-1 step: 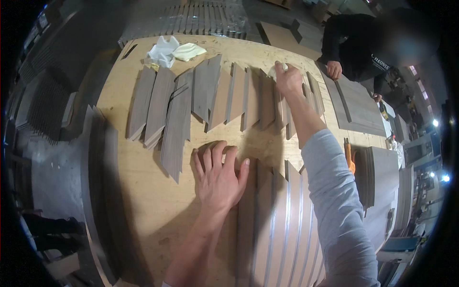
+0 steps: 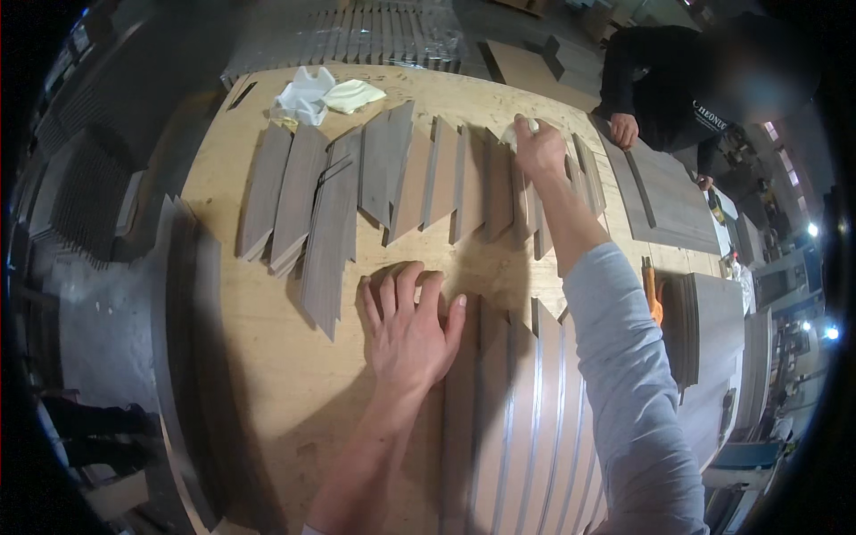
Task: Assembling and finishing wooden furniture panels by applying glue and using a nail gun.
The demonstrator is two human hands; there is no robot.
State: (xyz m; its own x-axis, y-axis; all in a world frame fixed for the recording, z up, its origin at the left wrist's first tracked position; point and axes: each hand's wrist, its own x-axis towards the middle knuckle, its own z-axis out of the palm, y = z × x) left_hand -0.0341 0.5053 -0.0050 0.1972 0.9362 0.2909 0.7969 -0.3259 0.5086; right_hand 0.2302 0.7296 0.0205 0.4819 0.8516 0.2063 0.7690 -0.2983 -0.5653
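My left hand (image 2: 412, 334) rests on the plywood table (image 2: 276, 374) with its fingers bent and apart, holding nothing. Beyond it stands a row of grey-faced, brown-backed strips (image 2: 439, 174) with slanted ends. At the far right of that row, my right hand (image 2: 541, 152) is closed on a small whitish wad (image 2: 526, 130), which may be cloth. The fingers hide most of it, and the strips below are partly covered by my arm. Nearer me, long brown strips (image 2: 522, 392) with pale lines along them lie side by side, partly under my right forearm.
Stacks of grey strips (image 2: 325, 241) stand at the left of the row. White crumpled cloths (image 2: 305, 96) lie at the far left. An orange-handled tool (image 2: 654, 299) is at the right, beside stacked panels (image 2: 713, 330). Another person's hand (image 2: 624, 131) rests on a grey board (image 2: 664, 201).
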